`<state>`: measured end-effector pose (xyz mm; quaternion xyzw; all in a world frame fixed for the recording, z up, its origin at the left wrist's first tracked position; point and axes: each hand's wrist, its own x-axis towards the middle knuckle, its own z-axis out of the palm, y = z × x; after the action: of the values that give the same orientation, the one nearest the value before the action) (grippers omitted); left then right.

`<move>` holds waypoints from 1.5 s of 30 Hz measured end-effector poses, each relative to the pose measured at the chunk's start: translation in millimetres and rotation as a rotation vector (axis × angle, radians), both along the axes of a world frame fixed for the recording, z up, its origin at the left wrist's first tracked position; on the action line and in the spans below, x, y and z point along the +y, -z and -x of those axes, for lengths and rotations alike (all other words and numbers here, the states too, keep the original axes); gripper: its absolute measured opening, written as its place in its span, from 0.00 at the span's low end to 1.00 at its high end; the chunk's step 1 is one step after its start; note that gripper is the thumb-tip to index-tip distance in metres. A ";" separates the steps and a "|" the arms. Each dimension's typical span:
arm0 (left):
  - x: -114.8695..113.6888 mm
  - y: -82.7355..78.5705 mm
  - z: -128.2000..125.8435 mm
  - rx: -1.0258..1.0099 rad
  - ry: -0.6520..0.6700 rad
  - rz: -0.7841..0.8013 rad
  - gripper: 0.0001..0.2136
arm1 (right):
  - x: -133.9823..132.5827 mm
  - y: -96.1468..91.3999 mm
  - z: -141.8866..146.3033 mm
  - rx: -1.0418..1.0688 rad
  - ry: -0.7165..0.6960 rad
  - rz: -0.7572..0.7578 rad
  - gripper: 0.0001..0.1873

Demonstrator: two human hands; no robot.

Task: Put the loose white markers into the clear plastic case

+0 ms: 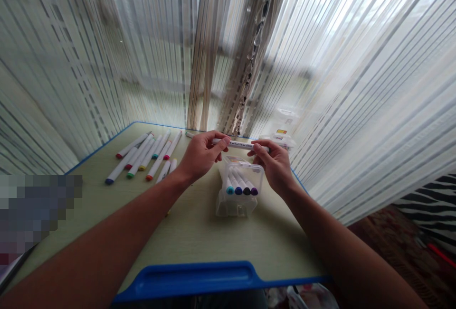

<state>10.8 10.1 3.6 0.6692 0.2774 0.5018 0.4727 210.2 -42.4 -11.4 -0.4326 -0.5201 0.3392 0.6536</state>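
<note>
A white marker (241, 145) with small dark print is held level between both hands above the table. My left hand (204, 153) pinches its left end, and my right hand (272, 159) grips the right end; both tips are covered by fingers. Just below them stands a clear plastic case (237, 207) holding several white markers with turquoise, blue, black and purple caps (238, 190). To the left, several loose white markers (142, 154) lie side by side, their ends blue, red, green, yellow, orange and pink. My left forearm partly covers a few of them.
The pale table (199, 242) has a blue rim with a moulded blue tray (199, 273) at the front. Another clear plastic container (285, 139) stands at the back right. Striped curtains (149, 52) hang close behind the table. A pixelated patch covers the left edge.
</note>
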 end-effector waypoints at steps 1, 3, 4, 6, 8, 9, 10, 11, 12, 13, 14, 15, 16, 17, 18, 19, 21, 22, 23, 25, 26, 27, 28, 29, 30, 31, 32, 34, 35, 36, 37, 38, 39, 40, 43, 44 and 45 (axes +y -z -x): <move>0.1 0.2 -0.1 -0.003 0.000 0.004 0.13 | 0.0 0.0 -0.2 0.001 -0.004 -0.001 0.17; 0.3 0.2 -0.3 -0.007 -0.003 0.014 0.14 | -0.3 -0.5 0.1 0.006 -0.005 -0.003 0.17; 0.3 0.1 -0.4 -0.007 -0.005 0.021 0.14 | -0.5 -0.9 0.5 0.009 -0.001 -0.003 0.17; 0.0 -0.4 -0.6 -0.004 -0.006 0.032 0.14 | -0.9 -2.1 1.7 0.014 0.008 0.001 0.19; -0.4 -1.0 -0.5 -0.002 -0.005 0.039 0.14 | -1.2 -3.2 2.9 0.023 0.013 0.006 0.20; -0.6 -1.2 -0.5 -0.001 -0.004 0.040 0.14 | -1.3 -3.6 3.4 0.027 0.012 0.009 0.20; -0.8 -1.5 -0.4 -0.001 -0.003 0.040 0.14 | -1.4 -3.8 3.7 0.030 0.011 0.010 0.20; -0.9 -1.6 -0.4 -0.002 -0.003 0.038 0.13 | -1.5 -3.8 3.9 0.032 0.010 0.010 0.20; -0.9 -1.7 -0.5 -0.002 -0.004 0.034 0.13 | -1.6 -3.7 3.8 0.033 0.009 0.010 0.20; -0.8 -1.7 -0.5 -0.001 -0.005 0.029 0.12 | -1.7 -3.6 3.7 0.032 0.009 0.009 0.19; -0.6 -1.6 -0.6 0.001 -0.006 0.024 0.12 | -1.8 -3.4 3.4 0.031 0.009 0.009 0.19; -0.3 -1.4 -0.7 0.003 -0.007 0.021 0.12 | -1.8 -3.2 3.1 0.029 0.010 0.008 0.18; -0.1 -1.2 -0.8 0.005 -0.008 0.020 0.12 | -1.9 -3.0 2.9 0.028 0.009 0.007 0.18; 0.1 -1.0 -0.8 0.006 -0.010 0.020 0.11 | -1.9 -2.9 2.6 0.028 0.007 0.008 0.17; 0.3 -0.8 -0.8 0.004 -0.011 0.024 0.11 | -2.0 -2.9 2.5 0.028 0.004 0.009 0.17; 0.3 -0.8 -0.7 0.001 -0.012 0.029 0.11 | -2.0 -2.9 2.5 0.028 0.000 0.011 0.17; -0.1 -0.9 -0.5 -0.004 -0.015 0.037 0.10 | -2.1 -3.2 2.7 0.029 -0.008 0.015 0.17; -0.5 -1.2 -0.5 -0.004 -0.016 0.039 0.10 | -2.3 -3.4 2.9 0.030 -0.011 0.016 0.17; -1.0 -1.5 -0.5 -0.002 -0.019 0.039 0.10 | -2.4 -3.7 3.2 0.030 -0.012 0.016 0.17; -1.9 -2.2 -0.7 0.008 -0.023 0.032 0.10 | -2.7 -4.1 3.8 0.028 -0.008 0.015 0.17; -2.3 -2.4 -0.8 0.013 -0.025 0.027 0.10 | -2.9 -4.2 4.0 0.025 -0.005 0.015 0.17; -2.5 -2.5 -0.9 0.016 -0.026 0.024 0.10 | -3.0 -4.3 4.2 0.020 -0.001 0.016 0.17; -2.5 -2.5 -0.9 0.018 -0.027 0.021 0.09 | -3.1 -4.2 4.2 0.014 0.003 0.016 0.17; -2.4 -2.4 -0.8 0.019 -0.028 0.020 0.10 | -3.1 -4.1 4.2 0.009 0.006 0.016 0.17; -2.1 -2.1 -0.8 0.020 -0.027 0.020 0.10 | -3.0 -3.8 4.1 0.004 0.006 0.015 0.17; -1.7 -1.7 -0.7 0.019 -0.027 0.022 0.10 | -2.9 -3.5 4.0 0.001 0.006 0.014 0.17; -1.3 -1.3 -0.6 0.018 -0.026 0.024 0.10 | -2.8 -3.2 3.8 -0.001 0.003 0.013 0.17; -0.6 -0.5 -0.6 0.012 -0.023 0.032 0.11 | -2.5 -2.6 3.6 -0.002 -0.002 0.011 0.16; -0.4 -0.3 -0.7 0.008 -0.022 0.036 0.11 | -2.4 -2.4 3.6 -0.003 -0.003 0.012 0.16; -0.3 -0.1 -0.8 0.004 -0.021 0.039 0.11 | -2.4 -2.2 3.6 -0.006 -0.002 0.013 0.16; -0.3 -0.1 -0.9 0.001 -0.021 0.042 0.11 | -2.5 -2.2 3.8 -0.010 -0.001 0.014 0.16; -0.3 -0.2 -1.0 -0.002 -0.021 0.044 0.10 | -2.7 -2.3 3.9 -0.015 0.002 0.014 0.16; -0.3 -0.4 -1.1 -0.004 -0.022 0.046 0.10 | -2.9 -2.5 4.1 -0.018 0.005 0.014 0.16; -0.3 -0.6 -1.1 -0.006 -0.023 0.048 0.10 | -3.1 -2.7 4.3 -0.019 0.006 0.014 0.17; -0.2 -1.0 -1.2 -0.004 -0.029 0.049 0.10 | -3.7 -3.4 4.6 -0.016 0.002 0.015 0.17; -0.1 -1.0 -1.2 -0.002 -0.031 0.047 0.10 | -3.7 -3.6 4.7 -0.015 -0.001 0.016 0.17; 0.0 -0.8 -1.1 -0.001 -0.032 0.046 0.10 | -3.7 -3.8 4.7 -0.015 -0.004 0.016 0.17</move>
<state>12.0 10.0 4.4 0.6534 0.2995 0.5031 0.4799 205.5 -46.0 -7.6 -0.4393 -0.5232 0.3416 0.6454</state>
